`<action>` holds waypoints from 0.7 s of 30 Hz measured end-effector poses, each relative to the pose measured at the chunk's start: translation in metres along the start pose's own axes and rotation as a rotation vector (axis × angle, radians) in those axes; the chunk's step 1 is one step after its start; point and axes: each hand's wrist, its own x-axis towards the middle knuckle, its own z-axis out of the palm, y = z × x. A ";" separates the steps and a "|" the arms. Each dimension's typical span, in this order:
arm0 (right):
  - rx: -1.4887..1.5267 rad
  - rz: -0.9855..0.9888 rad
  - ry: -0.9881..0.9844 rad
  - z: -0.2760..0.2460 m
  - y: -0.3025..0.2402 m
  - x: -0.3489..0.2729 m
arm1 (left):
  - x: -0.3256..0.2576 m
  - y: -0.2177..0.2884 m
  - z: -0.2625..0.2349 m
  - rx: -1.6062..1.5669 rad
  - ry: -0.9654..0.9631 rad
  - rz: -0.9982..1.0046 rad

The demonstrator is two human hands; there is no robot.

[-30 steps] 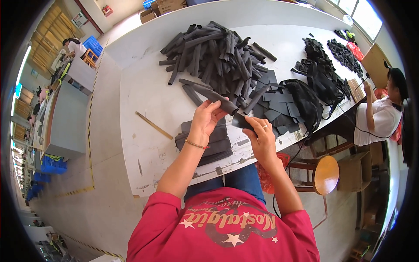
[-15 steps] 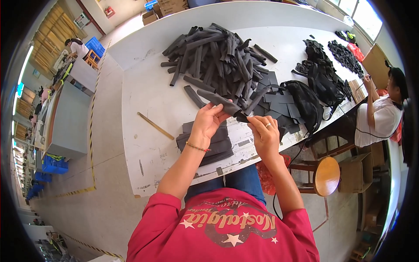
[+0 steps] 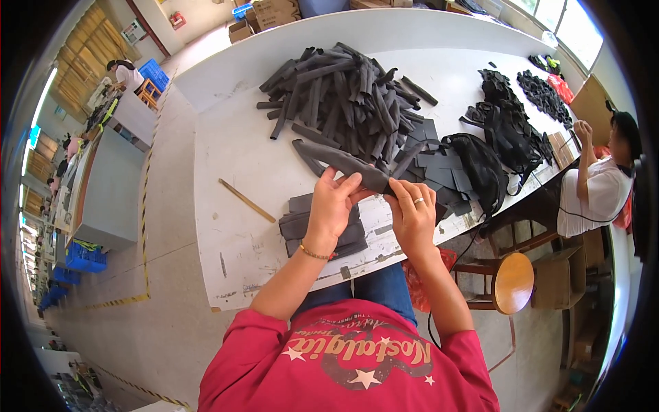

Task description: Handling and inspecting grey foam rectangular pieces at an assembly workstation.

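Between both hands is a dark grey fabric tube, held above the table at a slant, its far end toward the left. My left hand is closed around its middle, thumb on top. At the tube's near right end, my right hand pinches the fabric with thumb and fingers; the exact edge is partly hidden. Beyond the hands rises a large heap of similar grey tubes. Under my left wrist lies a stack of folded dark fabric pieces. A thin wooden stick rests on the table to the left.
Flat dark panels and black mesh bags cover the white table's right side, with more dark pieces behind. A co-worker sits at the right. A round wooden stool stands near the table's right front edge.
Both hands have come slightly nearer to me, and the right has shifted a little. The tube's far end has swung left and lies straighter in view.
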 end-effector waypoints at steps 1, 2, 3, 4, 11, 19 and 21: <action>0.055 0.055 0.007 0.002 -0.005 0.000 | -0.006 0.002 0.007 -0.037 0.008 0.059; 0.111 0.111 0.012 0.006 -0.010 0.000 | -0.008 0.001 0.011 -0.073 0.015 0.118; 0.176 0.119 -0.007 0.008 -0.019 0.000 | -0.005 -0.005 0.009 -0.102 -0.057 0.143; 0.252 0.158 -0.080 0.013 -0.024 -0.003 | 0.003 -0.010 0.008 -0.002 -0.111 0.170; 0.241 0.102 -0.170 0.026 -0.029 -0.023 | 0.004 -0.023 0.000 -0.115 -0.001 0.134; 0.238 0.121 -0.236 0.018 -0.032 -0.024 | -0.003 -0.009 -0.007 -0.078 0.070 0.212; 0.255 0.068 -0.238 0.024 -0.027 -0.015 | -0.003 -0.021 0.000 -0.111 0.081 0.152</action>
